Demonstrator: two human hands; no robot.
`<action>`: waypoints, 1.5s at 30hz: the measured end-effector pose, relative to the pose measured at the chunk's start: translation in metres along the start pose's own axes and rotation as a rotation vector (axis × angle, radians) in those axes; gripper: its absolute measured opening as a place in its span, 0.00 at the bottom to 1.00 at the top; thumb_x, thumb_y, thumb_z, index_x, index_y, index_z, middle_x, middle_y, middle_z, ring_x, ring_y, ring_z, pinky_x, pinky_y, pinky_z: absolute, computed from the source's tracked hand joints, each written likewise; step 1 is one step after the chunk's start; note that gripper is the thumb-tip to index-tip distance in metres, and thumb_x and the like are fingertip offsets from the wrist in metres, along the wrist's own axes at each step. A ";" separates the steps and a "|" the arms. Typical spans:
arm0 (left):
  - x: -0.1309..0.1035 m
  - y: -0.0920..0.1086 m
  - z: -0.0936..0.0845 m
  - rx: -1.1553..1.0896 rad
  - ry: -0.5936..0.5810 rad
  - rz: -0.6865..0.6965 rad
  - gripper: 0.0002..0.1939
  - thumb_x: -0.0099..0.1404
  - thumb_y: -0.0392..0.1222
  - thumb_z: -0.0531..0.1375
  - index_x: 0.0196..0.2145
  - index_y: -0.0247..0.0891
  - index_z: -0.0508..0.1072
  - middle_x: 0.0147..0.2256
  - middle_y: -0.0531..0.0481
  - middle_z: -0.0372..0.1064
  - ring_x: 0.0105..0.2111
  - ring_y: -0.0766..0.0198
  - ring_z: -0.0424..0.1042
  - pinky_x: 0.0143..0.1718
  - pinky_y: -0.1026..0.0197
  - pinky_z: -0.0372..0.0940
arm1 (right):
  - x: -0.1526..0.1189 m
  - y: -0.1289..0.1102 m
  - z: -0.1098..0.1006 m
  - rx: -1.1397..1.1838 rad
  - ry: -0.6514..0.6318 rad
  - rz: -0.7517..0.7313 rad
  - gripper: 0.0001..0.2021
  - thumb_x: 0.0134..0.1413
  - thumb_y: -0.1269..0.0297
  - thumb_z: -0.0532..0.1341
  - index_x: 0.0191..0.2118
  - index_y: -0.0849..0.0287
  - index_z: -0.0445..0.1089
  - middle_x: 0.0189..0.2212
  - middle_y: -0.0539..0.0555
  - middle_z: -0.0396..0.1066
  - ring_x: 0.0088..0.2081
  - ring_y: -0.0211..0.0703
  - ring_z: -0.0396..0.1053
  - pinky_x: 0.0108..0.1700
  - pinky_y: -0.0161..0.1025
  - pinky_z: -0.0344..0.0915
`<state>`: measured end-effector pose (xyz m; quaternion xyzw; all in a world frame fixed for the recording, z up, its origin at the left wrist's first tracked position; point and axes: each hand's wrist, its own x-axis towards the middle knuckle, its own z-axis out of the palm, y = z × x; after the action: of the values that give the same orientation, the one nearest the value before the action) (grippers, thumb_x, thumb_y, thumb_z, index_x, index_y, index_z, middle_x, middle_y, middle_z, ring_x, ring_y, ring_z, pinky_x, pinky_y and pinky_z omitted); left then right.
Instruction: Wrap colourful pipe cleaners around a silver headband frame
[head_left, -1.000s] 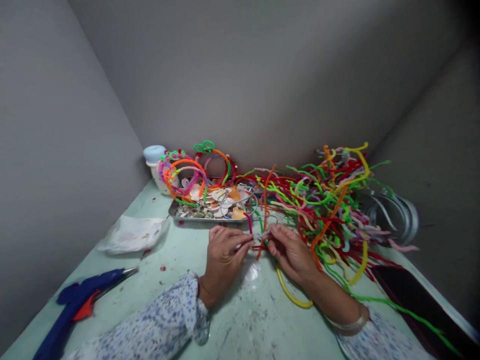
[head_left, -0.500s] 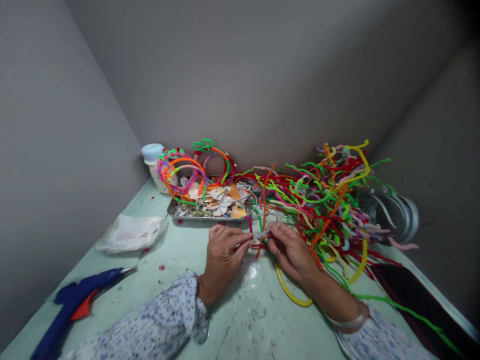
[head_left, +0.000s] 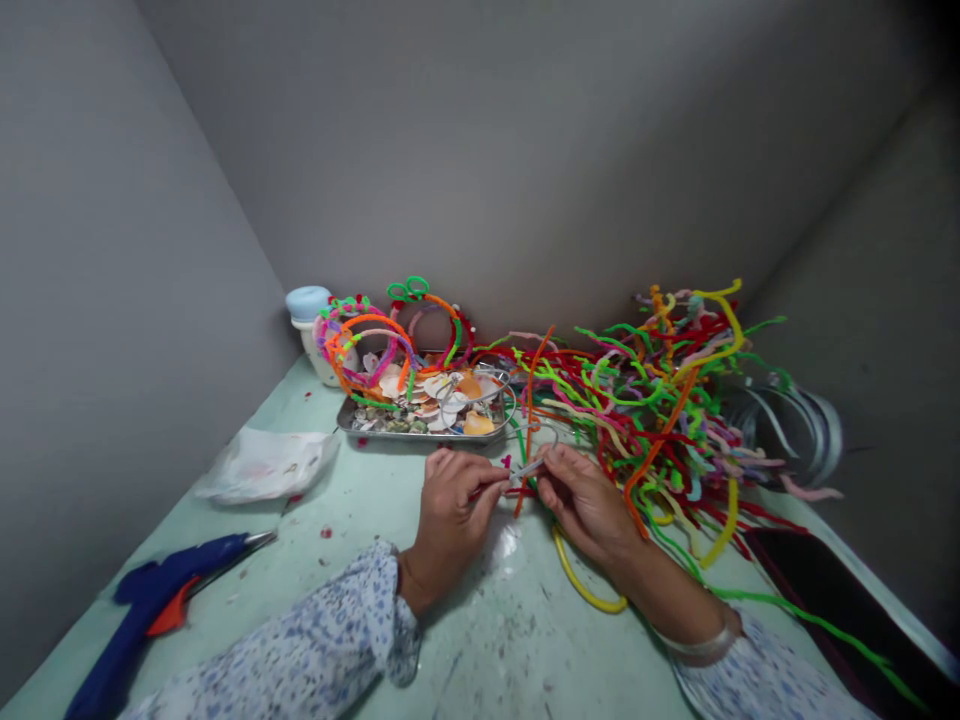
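Walls point(head_left: 487, 150) rise beyond my left grip point(head_left: 456, 510) and right grip point(head_left: 589, 508), pinched on a band point(head_left: 531, 468), probably working its end, which next wants steadiness.

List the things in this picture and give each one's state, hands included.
Left hand: fingers pinched together, contents unclear
Right hand: fingers closed on grey strip
Jar: upright, blue lid on
Glue gun: lying on its side
White packet: lying, crumpled
Tray: filled with shells
Pipe cleaners: heaped, tangled
Headbands: wrapped, standing upright
Grey hoops: gathered together
Dark slab: lying flat
Tabletop: stained
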<state>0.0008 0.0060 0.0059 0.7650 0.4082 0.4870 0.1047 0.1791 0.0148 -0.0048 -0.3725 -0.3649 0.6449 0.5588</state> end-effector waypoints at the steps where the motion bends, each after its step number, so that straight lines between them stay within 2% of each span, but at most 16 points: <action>1: 0.000 0.000 0.000 -0.001 -0.005 -0.005 0.02 0.64 0.37 0.62 0.36 0.40 0.76 0.32 0.50 0.74 0.35 0.60 0.70 0.44 0.52 0.59 | 0.000 0.000 0.000 -0.011 0.002 -0.003 0.13 0.47 0.53 0.69 0.28 0.55 0.69 0.20 0.48 0.66 0.19 0.34 0.56 0.21 0.34 0.51; 17: 0.000 0.002 0.000 -0.059 -0.061 -0.071 0.03 0.66 0.35 0.59 0.35 0.40 0.72 0.34 0.51 0.72 0.38 0.60 0.68 0.44 0.55 0.58 | -0.001 0.001 0.000 -0.016 -0.009 0.002 0.14 0.49 0.51 0.68 0.28 0.56 0.68 0.16 0.46 0.63 0.18 0.33 0.56 0.21 0.34 0.49; 23: 0.002 0.000 0.000 -0.080 -0.071 -0.126 0.04 0.67 0.35 0.58 0.35 0.39 0.72 0.34 0.50 0.72 0.38 0.60 0.68 0.44 0.55 0.59 | 0.001 0.000 0.000 0.032 0.070 -0.031 0.14 0.48 0.52 0.69 0.28 0.56 0.68 0.22 0.48 0.66 0.20 0.34 0.58 0.21 0.34 0.50; 27: 0.002 -0.001 0.000 -0.080 -0.067 -0.099 0.03 0.67 0.35 0.58 0.35 0.39 0.72 0.35 0.50 0.72 0.39 0.60 0.68 0.44 0.56 0.59 | 0.002 0.000 -0.002 0.049 0.088 -0.039 0.13 0.49 0.53 0.69 0.27 0.56 0.69 0.21 0.47 0.62 0.21 0.34 0.58 0.21 0.34 0.51; 32: 0.003 0.003 -0.002 -0.049 -0.047 -0.036 0.04 0.67 0.35 0.57 0.35 0.39 0.71 0.34 0.50 0.72 0.38 0.60 0.68 0.44 0.55 0.58 | 0.001 0.001 -0.003 0.093 0.040 -0.035 0.13 0.47 0.53 0.70 0.33 0.56 0.74 0.22 0.47 0.65 0.20 0.33 0.59 0.20 0.32 0.51; 35: 0.003 0.003 -0.003 -0.040 -0.044 -0.008 0.03 0.68 0.35 0.58 0.35 0.39 0.71 0.34 0.50 0.72 0.38 0.60 0.68 0.45 0.55 0.58 | 0.002 0.002 -0.005 0.125 0.017 -0.041 0.11 0.48 0.54 0.70 0.32 0.56 0.75 0.21 0.47 0.65 0.20 0.32 0.60 0.21 0.31 0.52; 45: 0.002 -0.002 0.000 -0.005 -0.047 -0.035 0.03 0.67 0.38 0.59 0.37 0.39 0.73 0.35 0.50 0.73 0.39 0.59 0.69 0.45 0.54 0.59 | 0.002 0.002 -0.006 0.140 0.034 -0.047 0.10 0.48 0.56 0.70 0.31 0.56 0.74 0.24 0.47 0.65 0.21 0.30 0.58 0.21 0.30 0.51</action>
<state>-0.0002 0.0089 0.0060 0.7688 0.4178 0.4678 0.1247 0.1833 0.0168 -0.0095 -0.3346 -0.3182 0.6492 0.6044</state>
